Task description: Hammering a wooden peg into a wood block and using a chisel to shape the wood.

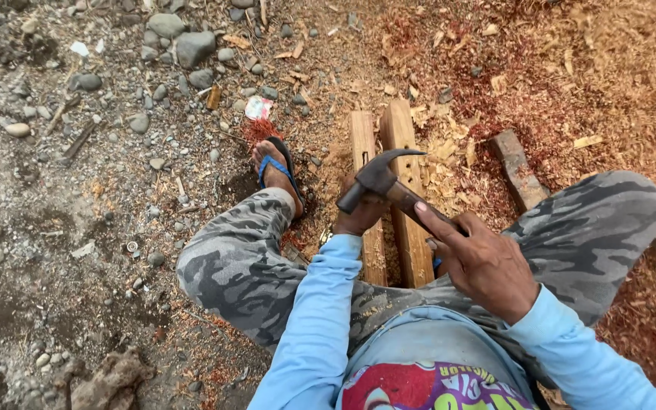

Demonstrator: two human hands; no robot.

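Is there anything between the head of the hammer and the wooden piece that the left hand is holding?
Yes, partly. The left hand rests on the left wooden piece, directly under the hammer that the right hand grips. Its fingers lie below the hammer head. The wood beyond the hand is bare.

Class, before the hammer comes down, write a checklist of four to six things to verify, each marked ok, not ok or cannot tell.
1. Right hand grips the hammer handle: ok.
2. Left hand away from the hammer's path: not ok, it sits right under the head.
3. Nail in place: cannot tell, hidden by hand and hammer.
4. Planks lying side by side: ok.
5. Foot protected: not ok, open sandal.
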